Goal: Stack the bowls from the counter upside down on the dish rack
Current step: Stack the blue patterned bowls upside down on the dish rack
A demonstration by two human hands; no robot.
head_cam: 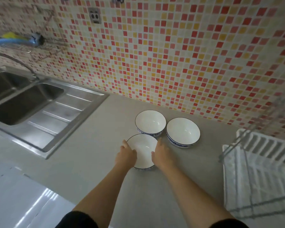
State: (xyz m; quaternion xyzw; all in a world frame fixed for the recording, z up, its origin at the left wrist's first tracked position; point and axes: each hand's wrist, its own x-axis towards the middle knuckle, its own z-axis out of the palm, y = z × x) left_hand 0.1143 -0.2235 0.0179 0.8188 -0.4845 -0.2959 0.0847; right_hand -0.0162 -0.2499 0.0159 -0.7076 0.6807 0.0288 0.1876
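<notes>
3 white bowls sit right side up on the grey counter point(92, 155), close to the tiled wall point(171, 55). Each bowl has a thin dark rim and a blue pattern round the outside. The back bowl point(150, 122) is nearest the wall. The right bowl point(183, 131) is just beside it. The front bowl point(142, 149) is nearest the person, and its far edge looks like it touches the back bowl. Both hands are on the front bowl. The left hand point(126, 153) is curled over the left rim, with the thumb inside the bowl. The right hand point(161, 153) is on the right rim, fingers bent round the side — it looks a bit blurry. So the 2 hands are gripping that 1 bowl from both sides. I cannot tell if the bowl is off the counter or resting on it. The arms are bare, with dark sleeves at the bottom edge. A white rack point(260, 178) with wire bars stands on the right, well apart from the bowls — no bowl is on it yet. A shiny metal sink point(56, 112) is on the left, with a tap point(16, 61) curving over it.
</notes>
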